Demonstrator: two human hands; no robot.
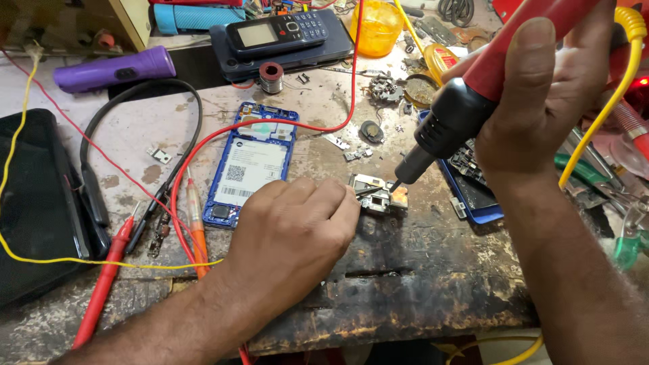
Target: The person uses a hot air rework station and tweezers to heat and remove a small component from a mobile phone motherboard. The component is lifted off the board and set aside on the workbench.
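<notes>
Small circuit board sits on the scarred wooden workbench, just right of the opened blue phone, and it's the centre of the action. The left hand curls over, fingertips pinching thin tweezers onto the board's near edge; most of the tweezers hide under the knuckles. The right hand wraps tight around a red-and-black soldering iron, tip touching the board's top. The board's parts are too small to read. Right of it, another blue phone frame lies half covered by the wrist.
</notes>
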